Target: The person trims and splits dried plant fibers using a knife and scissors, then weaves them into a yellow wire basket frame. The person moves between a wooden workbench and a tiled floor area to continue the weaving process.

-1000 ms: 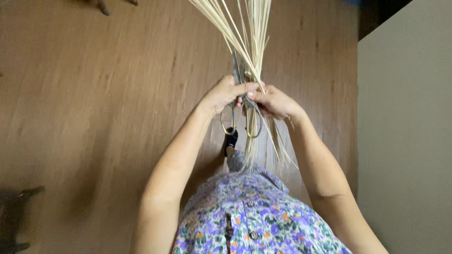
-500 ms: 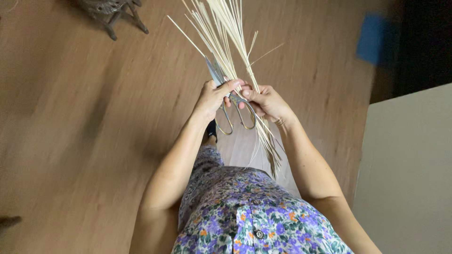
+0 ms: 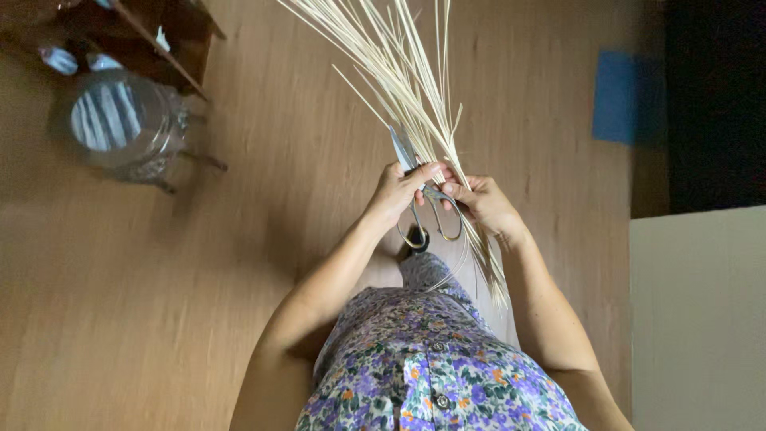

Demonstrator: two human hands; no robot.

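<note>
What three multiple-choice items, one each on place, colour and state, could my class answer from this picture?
1. Where is the clear glass jar?
A. upper left
B. lower right
C. in a hand

2. What colour is the flat rectangle on the wooden floor?
A. red
B. blue
C. yellow

3. How does the bundle of pale thin sticks stand?
A. lying on the floor
B. held by both hands
C. inside the jar

A, it stands by the dark wooden furniture; B, plainly blue; B, left hand and right hand grip it with metal scissors.
</note>
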